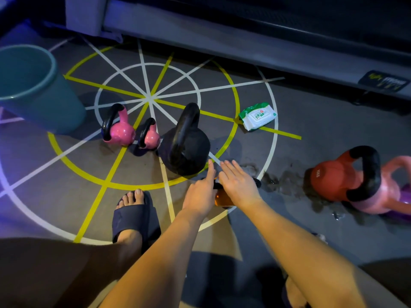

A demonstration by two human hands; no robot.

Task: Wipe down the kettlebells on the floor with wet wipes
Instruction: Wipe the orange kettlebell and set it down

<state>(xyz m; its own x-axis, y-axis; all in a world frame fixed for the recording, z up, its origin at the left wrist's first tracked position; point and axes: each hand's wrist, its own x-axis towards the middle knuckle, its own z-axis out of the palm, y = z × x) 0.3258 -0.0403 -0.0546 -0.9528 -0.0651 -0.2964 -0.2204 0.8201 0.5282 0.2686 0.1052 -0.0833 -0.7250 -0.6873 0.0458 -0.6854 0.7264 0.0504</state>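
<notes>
- The left hand (200, 193) was stretched out with the index finger straight; the other fingers were curled. The view did not show whether they gripped anything.
- The right hand (238, 183) lay flat, fingers straight and close together, over the black handle of an amber kettlebell (222, 199) that was mostly hidden beneath both hands.
- The black kettlebell (184, 147) stood on the floor (322, 134) just beyond the fingertips, inside the yellow ring marking.
- Two pink kettlebells (120, 131) stood just left of it, near a teal bucket (33, 92).
- The wet wipes pack (258, 116) lay further back on the ring line, touched by neither hand.
- A red kettlebell (338, 176) lay tipped at the right, beside damp patches (287, 181).
</notes>
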